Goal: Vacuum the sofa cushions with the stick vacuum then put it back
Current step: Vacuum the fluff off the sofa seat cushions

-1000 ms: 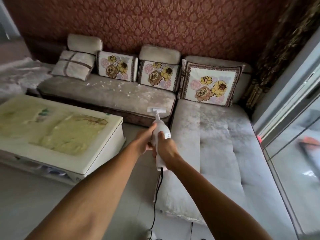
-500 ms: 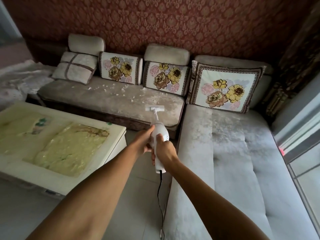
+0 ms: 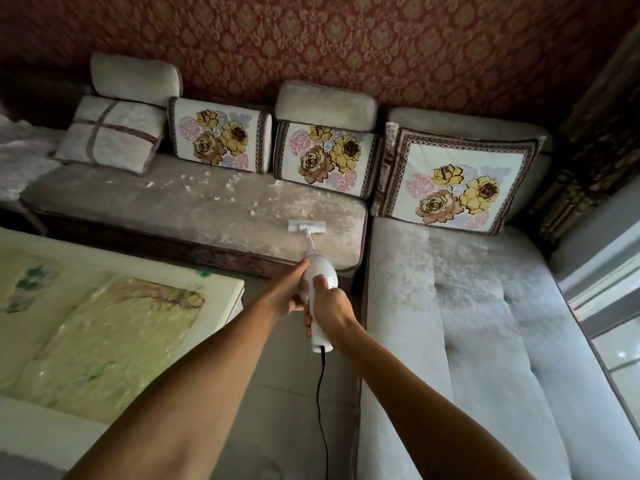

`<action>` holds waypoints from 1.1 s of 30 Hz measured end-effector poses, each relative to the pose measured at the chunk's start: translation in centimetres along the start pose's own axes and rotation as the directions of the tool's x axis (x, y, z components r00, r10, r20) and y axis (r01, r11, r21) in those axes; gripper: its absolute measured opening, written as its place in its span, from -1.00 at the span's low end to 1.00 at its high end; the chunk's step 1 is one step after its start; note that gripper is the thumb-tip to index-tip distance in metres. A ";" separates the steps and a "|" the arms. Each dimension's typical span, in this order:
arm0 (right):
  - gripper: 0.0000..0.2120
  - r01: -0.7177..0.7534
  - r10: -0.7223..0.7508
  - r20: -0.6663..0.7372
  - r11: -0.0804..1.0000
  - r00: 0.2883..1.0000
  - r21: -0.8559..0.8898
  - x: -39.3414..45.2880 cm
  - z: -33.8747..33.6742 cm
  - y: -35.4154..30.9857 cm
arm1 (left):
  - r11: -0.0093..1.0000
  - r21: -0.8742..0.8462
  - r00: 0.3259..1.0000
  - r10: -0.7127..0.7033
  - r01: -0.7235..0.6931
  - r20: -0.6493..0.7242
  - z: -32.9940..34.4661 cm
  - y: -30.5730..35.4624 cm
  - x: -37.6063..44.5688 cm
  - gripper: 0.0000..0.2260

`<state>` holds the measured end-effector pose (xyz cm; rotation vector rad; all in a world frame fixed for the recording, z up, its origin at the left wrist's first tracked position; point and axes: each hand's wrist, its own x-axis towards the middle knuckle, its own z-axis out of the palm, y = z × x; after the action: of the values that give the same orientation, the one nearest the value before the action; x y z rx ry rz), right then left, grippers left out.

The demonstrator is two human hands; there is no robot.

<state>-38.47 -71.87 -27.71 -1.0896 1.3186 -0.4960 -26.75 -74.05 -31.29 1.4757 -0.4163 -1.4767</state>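
The white stick vacuum (image 3: 320, 292) is held out over the floor (image 3: 287, 410) in front of the sofa, and it is gripped by both hands. The left hand (image 3: 289, 294) is closed around the left side of the body, while the right hand (image 3: 334, 308) is wrapped around the handle from the right, its fingers (image 3: 318, 280) curled onto the white casing. The flat nozzle (image 3: 307, 225) is laid on the brown seat cushion (image 3: 194, 209), near its right end, and it touches the fabric. Small white scraps (image 3: 207, 183) are scattered on this cushion, mostly to the left of the nozzle and behind it. A black cord (image 3: 323, 410) hangs from the rear end of the vacuum down toward the floor. Three floral pillows (image 3: 220, 140) are leaned against the backrest. The grey chaise cushion (image 3: 467, 323) is seen on the right, and a low bench (image 3: 104, 323) on the left.
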 end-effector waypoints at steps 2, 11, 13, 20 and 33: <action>-0.49 -0.025 0.025 -0.015 0.999 1.000 0.026 2.0 1.4 -1.1 | 0.999 0.025 0.999 -0.026 0.025 0.029 -1.4 1.4 2.2 -0.51; -0.46 -0.121 0.130 -0.075 0.987 0.989 0.108 9.1 6.1 -5.2 | 0.996 0.051 0.995 -0.080 0.076 0.063 -5.1 6.3 9.4 -0.49; -0.47 -0.151 0.162 -0.079 0.980 0.984 0.133 10.2 6.5 -6.3 | 0.996 0.048 0.995 -0.077 0.074 0.060 -5.5 7.5 10.6 -0.46; -0.45 -0.155 0.166 -0.106 0.982 0.980 0.109 14.2 6.7 -9.3 | 0.996 0.063 0.997 -0.072 0.069 0.041 -5.2 10.9 14.2 -0.49; -0.34 -0.129 0.124 -0.118 0.991 0.985 -0.036 24.9 4.7 -14.5 | 0.997 0.042 0.998 -0.058 0.057 0.028 -2.5 17.2 22.4 -0.54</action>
<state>-24.07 -97.17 -28.88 -1.0182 1.4964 -0.4426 -13.31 -98.97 -30.88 1.5115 -0.4271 -1.5447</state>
